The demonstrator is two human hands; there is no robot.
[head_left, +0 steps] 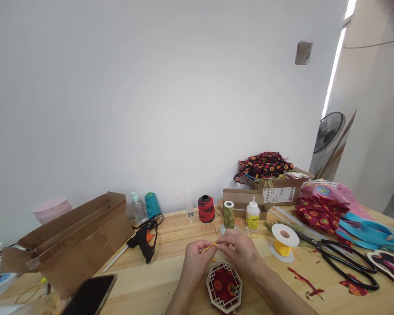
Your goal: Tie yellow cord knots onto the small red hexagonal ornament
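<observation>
My left hand [194, 259] and my right hand [241, 251] meet above the wooden table [170, 271], both pinching a short yellow cord [209, 247] stretched between their fingertips. Just below them lies a hexagonal wooden ornament [223, 286] with a red patterned fabric centre. A spool of yellow cord [284, 242] stands to the right of my right hand, and a green-gold thread spool [229, 214] stands just behind the hands.
A black glue gun [144, 239], open cardboard box [68, 243] and phone [90, 295] lie to the left. Red spool [206, 208], teal spool [152, 204] and glue bottle [252, 214] line the back. Black scissors [343, 259], fabrics and blue ribbon [371, 234] sit right.
</observation>
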